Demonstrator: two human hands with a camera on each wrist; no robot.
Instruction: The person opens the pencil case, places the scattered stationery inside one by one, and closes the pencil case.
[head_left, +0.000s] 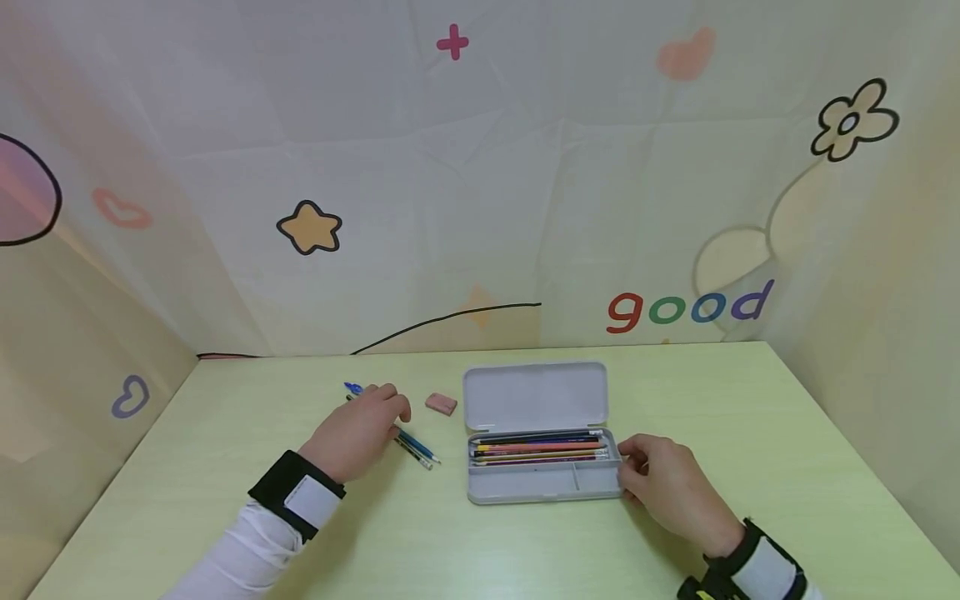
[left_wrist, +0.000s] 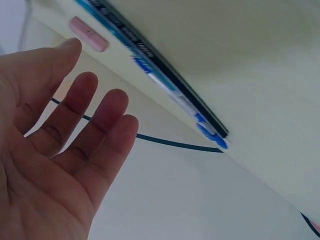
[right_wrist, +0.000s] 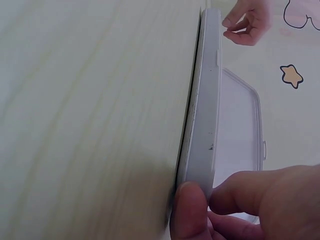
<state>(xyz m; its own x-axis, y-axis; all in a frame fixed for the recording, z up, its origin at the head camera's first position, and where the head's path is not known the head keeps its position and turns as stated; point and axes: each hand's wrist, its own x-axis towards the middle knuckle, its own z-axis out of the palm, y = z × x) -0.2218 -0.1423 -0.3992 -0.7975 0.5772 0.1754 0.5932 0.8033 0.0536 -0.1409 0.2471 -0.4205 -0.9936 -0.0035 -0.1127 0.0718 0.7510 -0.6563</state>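
Observation:
An open grey pencil case [head_left: 521, 483] lies on the table, its lid [head_left: 536, 398] folded back toward the wall. Several pencils [head_left: 536, 450] lie side by side in the long upper compartment. At the case's right end, my right hand [head_left: 669, 485] grips the edge between thumb and fingers, seen close up in the right wrist view. My left hand [head_left: 362, 433] hovers over a blue pen [left_wrist: 172, 94] and a dark pencil [left_wrist: 195, 102], its fingers loosely bent and holding nothing. The hand partly hides them in the head view. A pink eraser [head_left: 441, 404] lies between left hand and case.
The pale wooden table [head_left: 480, 554] ends at the back against a printed cloth [head_left: 480, 183], which also runs along both sides. In the case's front part, a small divider [head_left: 576, 477] separates two shallow sections.

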